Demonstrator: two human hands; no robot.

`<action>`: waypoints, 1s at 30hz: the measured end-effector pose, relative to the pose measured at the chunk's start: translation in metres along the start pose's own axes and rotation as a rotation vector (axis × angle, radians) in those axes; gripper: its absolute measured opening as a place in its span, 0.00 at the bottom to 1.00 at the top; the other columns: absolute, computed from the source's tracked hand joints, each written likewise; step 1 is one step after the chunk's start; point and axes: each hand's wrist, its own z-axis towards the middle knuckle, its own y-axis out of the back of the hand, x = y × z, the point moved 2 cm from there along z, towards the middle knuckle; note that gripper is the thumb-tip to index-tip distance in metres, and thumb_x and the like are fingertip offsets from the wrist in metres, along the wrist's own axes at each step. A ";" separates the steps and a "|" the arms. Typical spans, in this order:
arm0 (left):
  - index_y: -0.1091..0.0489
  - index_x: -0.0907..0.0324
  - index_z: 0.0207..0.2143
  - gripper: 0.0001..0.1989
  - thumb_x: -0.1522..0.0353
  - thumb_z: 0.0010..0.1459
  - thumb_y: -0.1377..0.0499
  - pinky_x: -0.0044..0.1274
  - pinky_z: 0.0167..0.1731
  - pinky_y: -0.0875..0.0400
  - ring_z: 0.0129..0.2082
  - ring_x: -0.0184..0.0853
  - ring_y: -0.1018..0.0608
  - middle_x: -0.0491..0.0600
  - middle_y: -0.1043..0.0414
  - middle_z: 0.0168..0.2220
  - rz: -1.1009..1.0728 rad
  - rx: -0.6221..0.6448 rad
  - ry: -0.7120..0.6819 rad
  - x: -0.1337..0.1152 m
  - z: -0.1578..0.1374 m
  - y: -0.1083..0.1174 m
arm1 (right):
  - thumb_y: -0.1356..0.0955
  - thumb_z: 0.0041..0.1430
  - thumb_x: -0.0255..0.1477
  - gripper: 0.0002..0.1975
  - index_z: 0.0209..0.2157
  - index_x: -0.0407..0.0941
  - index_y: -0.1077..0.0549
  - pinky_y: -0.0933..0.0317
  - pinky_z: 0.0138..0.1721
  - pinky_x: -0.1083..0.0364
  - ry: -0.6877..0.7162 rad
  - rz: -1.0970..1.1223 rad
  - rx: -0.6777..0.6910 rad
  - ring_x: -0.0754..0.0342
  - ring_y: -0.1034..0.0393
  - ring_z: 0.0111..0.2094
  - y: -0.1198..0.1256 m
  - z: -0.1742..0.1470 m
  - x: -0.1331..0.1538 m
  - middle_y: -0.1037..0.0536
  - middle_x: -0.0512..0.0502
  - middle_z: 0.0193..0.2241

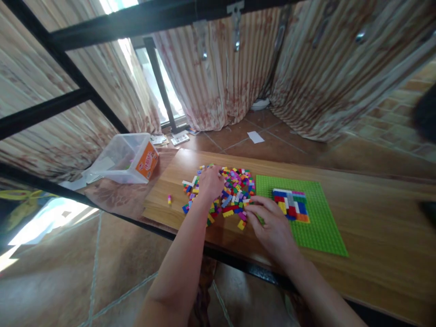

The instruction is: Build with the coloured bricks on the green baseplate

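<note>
Over the left part of a loose pile of colourful toy building bricks point(235, 184) reaches my left hand point(211, 182), its back towards me. Its fingertips point down among the bricks and are mostly hidden. At the pile's right edge is my right hand point(270, 222), thumb and forefinger brought close together near several small bricks. What lies between those fingertips is too small to make out. Just right of it, a green baseplate point(322, 227) carries a flat multicoloured block of bricks point(291, 206), partly behind my hand.
The bricks and baseplate lie on a long wooden table point(368, 218). One pink-and-yellow brick piece point(169, 199) sits apart at the left. A clear plastic box point(126, 159) with an orange label stands beyond the table's left end. A black metal frame point(136, 27) crosses above.
</note>
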 end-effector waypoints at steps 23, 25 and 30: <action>0.23 0.59 0.34 0.10 0.75 0.55 0.44 0.31 0.47 0.30 0.42 0.41 0.24 0.53 0.23 0.38 -0.039 0.209 -0.137 0.002 -0.016 0.012 | 0.36 0.64 0.31 0.10 0.36 0.47 0.22 0.32 0.49 0.47 -0.045 0.002 0.027 0.49 0.27 0.45 0.014 -0.004 -0.006 0.23 0.43 0.45; 0.24 0.58 0.32 0.09 0.75 0.56 0.44 0.31 0.46 0.31 0.41 0.40 0.25 0.52 0.24 0.37 -0.058 0.211 -0.192 0.004 -0.016 0.014 | 0.36 0.64 0.31 0.10 0.36 0.47 0.22 0.32 0.49 0.47 -0.048 0.004 0.029 0.50 0.26 0.44 0.015 -0.004 -0.007 0.23 0.43 0.45; 0.27 0.60 0.31 0.06 0.74 0.56 0.44 0.29 0.44 0.31 0.40 0.38 0.25 0.50 0.26 0.36 -0.206 0.134 -0.257 0.007 -0.016 0.029 | 0.36 0.64 0.31 0.10 0.37 0.46 0.22 0.33 0.48 0.48 -0.077 0.026 -0.003 0.49 0.27 0.45 0.020 -0.001 -0.006 0.22 0.43 0.44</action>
